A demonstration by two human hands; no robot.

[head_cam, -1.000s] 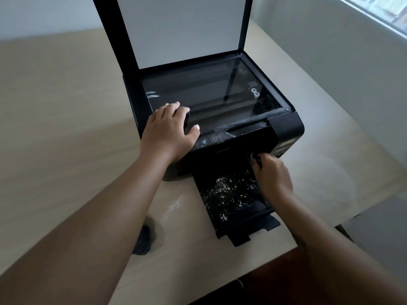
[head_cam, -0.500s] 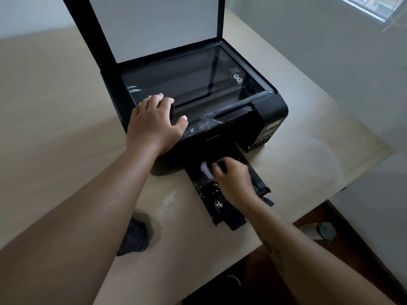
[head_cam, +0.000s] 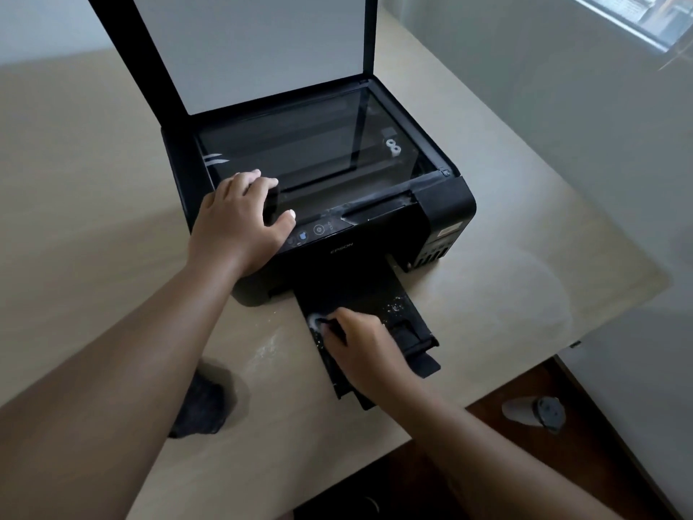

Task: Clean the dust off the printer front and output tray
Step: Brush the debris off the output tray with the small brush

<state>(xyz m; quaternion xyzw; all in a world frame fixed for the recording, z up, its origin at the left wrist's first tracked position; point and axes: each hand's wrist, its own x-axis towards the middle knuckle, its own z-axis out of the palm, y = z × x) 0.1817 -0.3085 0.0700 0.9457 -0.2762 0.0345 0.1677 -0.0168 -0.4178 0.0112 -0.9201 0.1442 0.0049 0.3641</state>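
Note:
A black printer (head_cam: pixel 375 234) stands on the beige table with its scanner lid (head_cam: pixel 255 50) raised. Its output tray (head_cam: pixel 408 324) is pulled out toward me, with white dust specks near its right side. My left hand (head_cam: pixel 236 227) rests on the printer's front left top corner, fingers on the edge of the scanner glass. My right hand (head_cam: pixel 360 350) lies on the left part of the tray and pinches a small dark wiping thing (head_cam: pixel 328 324); brush or cloth, I cannot tell. A smear of white dust (head_cam: pixel 313 319) sits at its tip.
A dark cloth (head_cam: pixel 198 407) lies on the table (head_cam: pixel 93 219) near my left forearm, with a patch of white dust (head_cam: pixel 266 350) beside the tray. The table's front edge runs just below the tray. A grey object (head_cam: pixel 532 410) lies on the floor at the right, near the wall.
My right hand has swept from the tray's right side by the printer mouth to its left side. Fewer white specks show on the tray. My left hand has stayed on the printer.

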